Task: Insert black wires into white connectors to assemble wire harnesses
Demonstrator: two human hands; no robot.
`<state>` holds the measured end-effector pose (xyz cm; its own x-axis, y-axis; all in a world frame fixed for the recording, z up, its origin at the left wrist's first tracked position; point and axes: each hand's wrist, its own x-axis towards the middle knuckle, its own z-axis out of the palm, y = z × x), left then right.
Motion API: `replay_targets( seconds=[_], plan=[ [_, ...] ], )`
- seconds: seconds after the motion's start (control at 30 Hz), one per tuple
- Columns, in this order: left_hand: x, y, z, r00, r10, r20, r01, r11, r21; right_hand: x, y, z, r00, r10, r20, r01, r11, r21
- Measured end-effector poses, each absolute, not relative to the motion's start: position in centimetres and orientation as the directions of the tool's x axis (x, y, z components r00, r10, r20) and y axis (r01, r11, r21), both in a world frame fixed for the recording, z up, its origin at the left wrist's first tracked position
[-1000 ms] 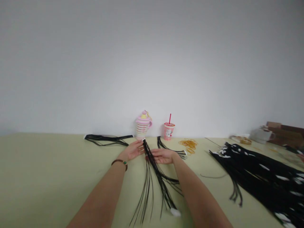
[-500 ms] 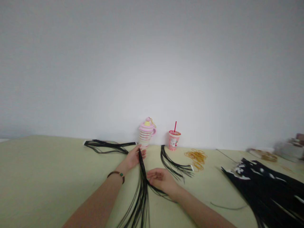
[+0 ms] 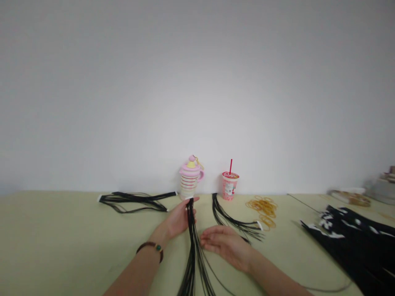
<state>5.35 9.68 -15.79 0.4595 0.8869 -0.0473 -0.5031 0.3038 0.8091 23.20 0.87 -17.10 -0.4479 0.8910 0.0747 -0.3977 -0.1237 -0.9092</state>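
Observation:
A bundle of thin black wires (image 3: 194, 238) hangs down the middle of the table toward me, its gathered top end in the fingers of my left hand (image 3: 179, 220). The strands fan out below that grip. My right hand (image 3: 226, 244) is just right of the strands, palm turned toward them, fingers stretched and slightly curved. Whether its fingertips touch a strand I cannot tell. Behind it lies a second black wire bundle (image 3: 226, 216) with a white end piece. Left of my left hand is another bundle (image 3: 135, 200) with white ends.
A pink striped mug (image 3: 189, 181) and a pink cup with a red straw (image 3: 230, 187) stand against the wall. Yellow rubber bands (image 3: 262, 206) lie right of them. A large pile of black wires (image 3: 354, 246) covers the right side of the table (image 3: 61, 246).
My right hand has moved away from the strands that ran beneath it, and those strands now hang with the bundle. My left hand keeps its hold. The view has shifted slightly.

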Motion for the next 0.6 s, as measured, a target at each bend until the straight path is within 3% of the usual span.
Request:
replay_targets(
  seconds=[0.23,0.4,0.6],
  plan=[
    [8.4,9.8,-17.1,0.455,0.89,-0.031,-0.477,0.273,0.835,21.8,2.0,-17.1,-0.223,0.972,0.073,-0.298,0.003,-0.954],
    [8.5,9.6,-16.7,0.444,0.895,-0.051,-0.487,0.289,0.824,19.1,5.2,-18.3,-0.014,0.983,0.182,-0.168,0.177,-0.97],
    [8.1,9.0,-16.8,0.383,0.924,0.01,-0.505,0.2,0.84,18.2,6.3,-17.7,-0.104,0.979,0.176,-0.127,0.162,-0.978]
  ],
)
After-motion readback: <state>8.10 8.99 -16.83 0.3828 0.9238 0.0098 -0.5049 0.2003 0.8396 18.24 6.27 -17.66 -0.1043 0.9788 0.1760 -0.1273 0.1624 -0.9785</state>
